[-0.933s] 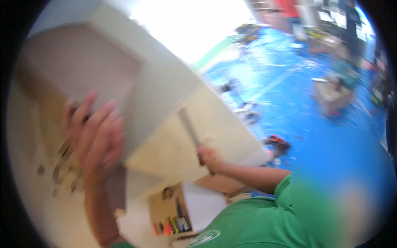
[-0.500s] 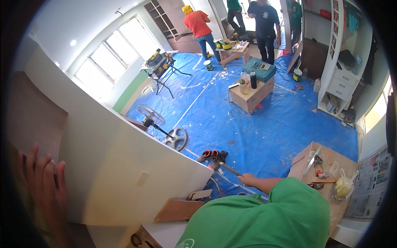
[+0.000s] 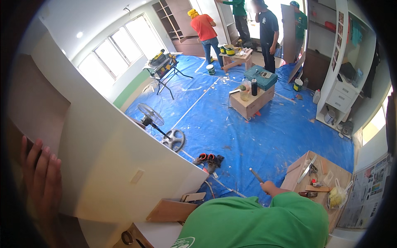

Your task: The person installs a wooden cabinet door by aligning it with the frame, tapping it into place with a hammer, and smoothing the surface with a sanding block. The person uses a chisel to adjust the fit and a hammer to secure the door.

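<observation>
My left hand (image 3: 43,182) is at the far left, fingers stretched out. It rests against, or just in front of, a brown board (image 3: 39,99) beside a large pale panel (image 3: 124,144); exact contact is unclear. My right hand (image 3: 269,188) reaches forward from a green sleeve (image 3: 304,202), its fingers closed around a slim brownish stick-like tool (image 3: 256,175). The tool points away and to the left over the blue floor sheet (image 3: 240,144). Its lower end is hidden in my grip, so I cannot tell its kind.
Beside my right arm stands a wooden worktable (image 3: 300,165) with tools and a plastic bag (image 3: 338,196). Ahead lie shoes (image 3: 212,163), a fan (image 3: 159,126), a wooden box (image 3: 252,101) bearing a teal toolbox (image 3: 260,77), and a saw stand (image 3: 165,70). Several people stand at the back.
My right hand and the tool have shifted rightward and slightly lower, with the tool tilted more steeply. The whole view has shifted slightly. At the back, the people have changed posture.
</observation>
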Available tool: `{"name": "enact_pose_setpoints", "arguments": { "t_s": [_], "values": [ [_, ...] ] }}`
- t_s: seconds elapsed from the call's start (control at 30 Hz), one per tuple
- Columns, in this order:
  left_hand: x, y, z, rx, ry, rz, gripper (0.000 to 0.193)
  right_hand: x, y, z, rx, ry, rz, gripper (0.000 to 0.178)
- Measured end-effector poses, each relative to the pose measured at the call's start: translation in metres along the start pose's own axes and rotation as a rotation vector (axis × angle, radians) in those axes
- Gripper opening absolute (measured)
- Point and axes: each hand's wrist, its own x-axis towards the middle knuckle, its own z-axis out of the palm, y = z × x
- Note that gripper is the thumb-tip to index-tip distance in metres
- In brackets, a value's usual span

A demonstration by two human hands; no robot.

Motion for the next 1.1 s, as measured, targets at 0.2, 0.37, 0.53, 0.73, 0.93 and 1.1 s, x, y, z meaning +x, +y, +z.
{"name": "enact_pose_setpoints", "arguments": {
  "t_s": [0.2, 0.37, 0.53, 0.73, 0.93, 1.1],
  "values": [
    [-0.001, -0.007, -0.002, 0.013, -0.114, -0.040, 0.020, -0.010, -0.067, 0.012, -0.170, -0.104, -0.120, 0.055],
    [-0.017, -0.015, 0.001, 0.044, -0.134, -0.029, 0.023, -0.005, -0.108, 0.018, -0.263, -0.155, -0.155, 0.054],
    [-0.024, -0.024, 0.013, 0.024, -0.071, 0.054, 0.022, 0.004, -0.102, 0.020, -0.298, -0.082, -0.214, 0.052],
    [-0.014, -0.015, 0.001, 0.000, -0.078, 0.032, 0.022, 0.009, -0.084, 0.006, -0.401, -0.036, -0.188, 0.050],
    [-0.008, -0.009, -0.006, 0.007, -0.108, -0.013, 0.028, 0.008, -0.079, 0.000, -0.364, -0.031, -0.180, 0.049],
    [-0.004, -0.009, -0.006, -0.019, -0.081, -0.063, 0.021, 0.005, -0.088, 0.006, -0.406, -0.092, -0.121, 0.049]
  ]
}}
